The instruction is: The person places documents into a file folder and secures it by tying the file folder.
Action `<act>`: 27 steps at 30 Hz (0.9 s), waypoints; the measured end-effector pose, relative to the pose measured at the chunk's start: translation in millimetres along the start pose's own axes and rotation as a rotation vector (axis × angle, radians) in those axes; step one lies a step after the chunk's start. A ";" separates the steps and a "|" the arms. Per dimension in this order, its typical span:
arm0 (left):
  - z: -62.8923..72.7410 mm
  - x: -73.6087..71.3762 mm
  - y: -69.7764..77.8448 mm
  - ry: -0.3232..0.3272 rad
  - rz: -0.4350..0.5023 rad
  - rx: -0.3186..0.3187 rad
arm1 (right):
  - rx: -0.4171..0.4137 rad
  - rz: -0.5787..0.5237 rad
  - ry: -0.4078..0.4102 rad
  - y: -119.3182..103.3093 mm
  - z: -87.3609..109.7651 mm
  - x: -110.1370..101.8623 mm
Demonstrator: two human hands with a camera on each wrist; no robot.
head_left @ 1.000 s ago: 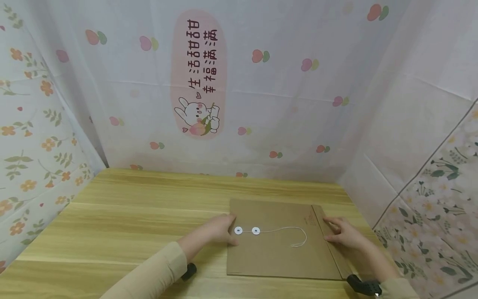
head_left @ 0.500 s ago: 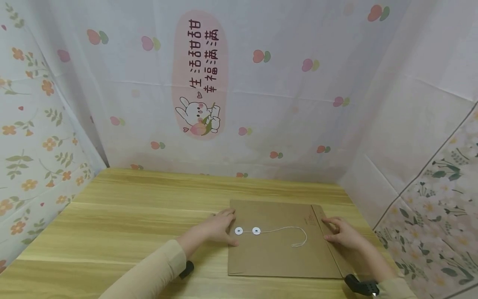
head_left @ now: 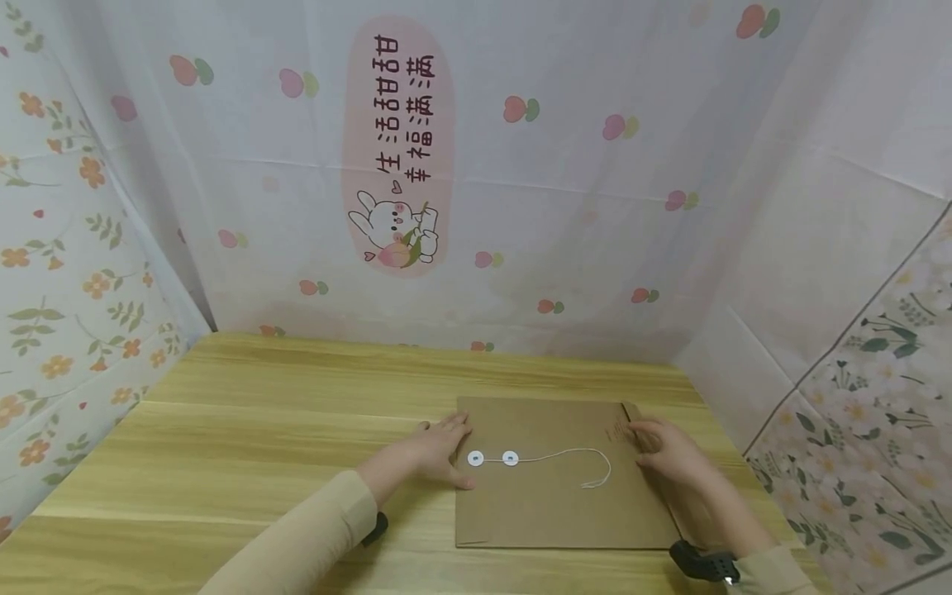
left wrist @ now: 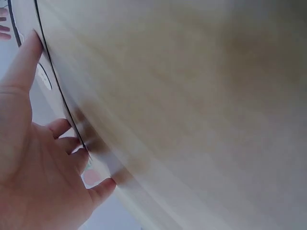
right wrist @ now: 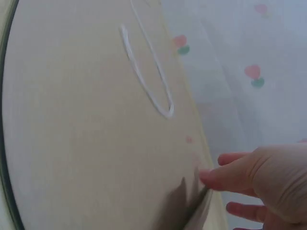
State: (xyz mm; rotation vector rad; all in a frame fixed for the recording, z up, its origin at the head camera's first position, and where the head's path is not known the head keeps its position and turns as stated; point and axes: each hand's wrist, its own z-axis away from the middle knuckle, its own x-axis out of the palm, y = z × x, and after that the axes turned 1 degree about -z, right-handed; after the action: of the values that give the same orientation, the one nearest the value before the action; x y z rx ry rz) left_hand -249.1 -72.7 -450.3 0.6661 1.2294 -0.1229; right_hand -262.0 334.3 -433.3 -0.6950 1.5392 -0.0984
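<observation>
A brown kraft document envelope [head_left: 550, 504] lies flat on the wooden table, with two white button discs [head_left: 510, 458] near its left edge. From them a thin white string [head_left: 598, 452] curls across its face. My left hand [head_left: 435, 453] rests against the left edge, thumb and fingers spread along it; the left wrist view shows the left hand [left wrist: 43, 158] with fingertips at that edge. At the right end my right hand [head_left: 673, 454] pinches the flap [right wrist: 199, 213] between thumb and fingers. The flap stands up from its crease, partly hidden behind the hand.
The wood-grain table [head_left: 260, 430] extends to the left and behind the envelope. A white curtain [head_left: 580, 215] with printed fruit and a rabbit hangs at the back, and floral cloths [head_left: 885, 397] hang at the sides. A black wrist strap [head_left: 702, 564] is on the right wrist.
My right hand has moved slightly left and raised the flap, which lay flat before. My left hand stays at the left edge.
</observation>
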 end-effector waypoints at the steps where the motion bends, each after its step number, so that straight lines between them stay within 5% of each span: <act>1: -0.3 -0.3 0.0 0.000 -0.002 -0.003 | -0.009 0.003 0.013 -4.2 -1.3 0.5; 10: -1.2 -2.8 1.1 -0.017 -0.015 0.007 | 0.001 -0.044 0.107 -32.0 -12.4 14.3; 15: 0.3 -4.0 0.8 -0.025 0.002 0.006 | 0.009 -0.099 0.065 -36.8 -17.4 28.7; 27: 3.1 -5.7 2.6 -0.033 0.018 0.013 | 0.007 -0.014 0.014 -34.6 -14.7 48.4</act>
State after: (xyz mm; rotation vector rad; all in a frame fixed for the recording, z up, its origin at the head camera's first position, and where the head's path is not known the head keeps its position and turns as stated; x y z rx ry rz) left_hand -247.4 -73.7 -443.6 0.6844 1.1918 -0.1265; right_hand -259.9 278.2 -457.9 -0.7009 1.5468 -0.1195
